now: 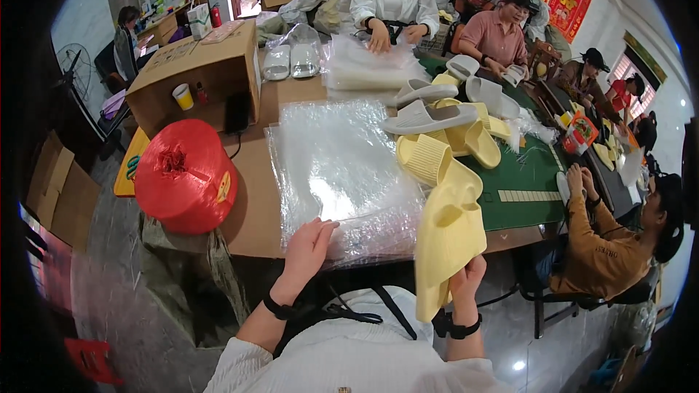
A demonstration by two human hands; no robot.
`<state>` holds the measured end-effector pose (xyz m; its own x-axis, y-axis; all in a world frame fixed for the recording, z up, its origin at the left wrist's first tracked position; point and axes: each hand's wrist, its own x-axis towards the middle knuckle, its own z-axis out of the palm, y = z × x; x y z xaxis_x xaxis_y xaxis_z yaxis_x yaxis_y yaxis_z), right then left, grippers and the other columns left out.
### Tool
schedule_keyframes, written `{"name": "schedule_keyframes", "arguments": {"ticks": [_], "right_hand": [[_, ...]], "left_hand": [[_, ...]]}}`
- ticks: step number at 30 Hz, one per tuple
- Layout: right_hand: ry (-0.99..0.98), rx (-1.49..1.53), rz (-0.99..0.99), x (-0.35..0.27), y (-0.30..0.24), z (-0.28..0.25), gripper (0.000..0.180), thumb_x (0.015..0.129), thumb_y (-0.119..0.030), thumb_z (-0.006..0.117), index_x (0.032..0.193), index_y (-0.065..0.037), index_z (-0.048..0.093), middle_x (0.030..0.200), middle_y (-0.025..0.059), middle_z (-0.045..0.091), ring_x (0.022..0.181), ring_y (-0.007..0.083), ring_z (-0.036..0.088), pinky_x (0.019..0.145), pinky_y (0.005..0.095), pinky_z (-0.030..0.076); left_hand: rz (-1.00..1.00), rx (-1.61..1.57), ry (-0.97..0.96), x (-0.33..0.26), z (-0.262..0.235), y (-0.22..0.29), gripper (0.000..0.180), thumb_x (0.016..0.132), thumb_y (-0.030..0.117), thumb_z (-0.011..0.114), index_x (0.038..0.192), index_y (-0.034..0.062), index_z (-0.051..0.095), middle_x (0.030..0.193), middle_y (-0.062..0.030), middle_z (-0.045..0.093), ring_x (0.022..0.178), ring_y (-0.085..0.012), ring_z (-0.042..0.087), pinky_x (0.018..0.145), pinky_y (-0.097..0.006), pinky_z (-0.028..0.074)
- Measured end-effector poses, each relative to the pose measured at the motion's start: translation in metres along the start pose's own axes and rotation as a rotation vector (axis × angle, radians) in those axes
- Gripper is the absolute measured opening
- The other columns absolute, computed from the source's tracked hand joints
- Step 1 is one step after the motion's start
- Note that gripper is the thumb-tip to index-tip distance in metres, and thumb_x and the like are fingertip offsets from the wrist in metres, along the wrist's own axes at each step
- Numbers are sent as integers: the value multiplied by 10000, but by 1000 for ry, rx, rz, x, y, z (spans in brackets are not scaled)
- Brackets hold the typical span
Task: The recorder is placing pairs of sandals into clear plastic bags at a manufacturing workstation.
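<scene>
**Yellow slippers in one hand, the bag pile under the other**

The right hand (466, 275) is closed around the lower end of a pair of yellow slippers (445, 236), held soles together and standing up off the near edge of the bench (255, 218). The left hand (309, 244) lies on the near edge of a stack of clear plastic bags (338, 167), fingers curled over the top sheets; I cannot tell whether it has pinched one free or only rests there.

To my eye, the step in hand is getting one bag off that pile. The sheets are thin, glossy and cling together, so it would pay to rub the top layer with thumb and forefinger at the very edge until a single one lifts, then find its mouth before bringing the slippers near. Keeping the pair squeezed flat should help them go in without snagging.

As for containers: the bags on the pile look flat and unfilled. Further up the bench lie two filled bags (291, 58), each with what seems a pale slipper pair inside. A large cardboard box (193, 73) stands at the left, flaps shut on top, with a yellow cup (183, 96) against its side; what the box holds is hidden. Loose grey slippers (429, 118) and more yellow ones (466, 138) lie unbagged on the green mat (524, 175). A big red spool of twine (186, 175) sits near the left corner.
</scene>
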<state>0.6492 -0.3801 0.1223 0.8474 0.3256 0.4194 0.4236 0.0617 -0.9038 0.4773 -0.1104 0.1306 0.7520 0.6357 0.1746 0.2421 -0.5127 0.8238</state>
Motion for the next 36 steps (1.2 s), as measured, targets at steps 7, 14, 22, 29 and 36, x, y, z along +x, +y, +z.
{"name": "schedule_keyframes", "arguments": {"ticks": [7,14,22,29,36], "right_hand": [[-143,-220,-227,-5,-7,8,282,886,-188,726,1075,15,675,929,122,698,741,186,653,635,285,479],[-55,-178,-113,-3,-1,0,198,900,-119,688,1032,28,668,923,102,701,793,146,652,666,276,484],[-19,-71,-42,-3,13,-7,221,950,-100,634,1108,54,650,1031,56,709,894,112,653,802,261,505],[-79,-80,-63,-3,-3,-3,195,937,-51,599,1090,54,661,1027,59,714,898,125,659,800,273,512],[-250,-200,-133,-12,-11,7,220,844,-66,714,1046,16,688,939,140,715,809,204,687,683,311,514]], "left_hand": [[-138,-284,11,7,6,-10,213,970,115,573,1070,-11,713,941,-63,735,847,-137,664,768,-266,511],[-57,-499,-2,7,6,-19,211,904,158,675,1074,44,725,1008,-111,728,907,-166,682,796,-288,537],[335,187,-171,-3,3,-2,439,777,265,792,1156,68,688,1376,-154,540,1295,-336,463,1035,-421,439],[413,331,-146,0,10,-16,362,790,201,761,1126,86,690,1329,-170,576,1257,-352,506,1036,-445,437],[257,54,-189,9,3,-21,338,817,125,734,1144,54,688,1291,-148,614,1206,-323,541,984,-397,475]]}}
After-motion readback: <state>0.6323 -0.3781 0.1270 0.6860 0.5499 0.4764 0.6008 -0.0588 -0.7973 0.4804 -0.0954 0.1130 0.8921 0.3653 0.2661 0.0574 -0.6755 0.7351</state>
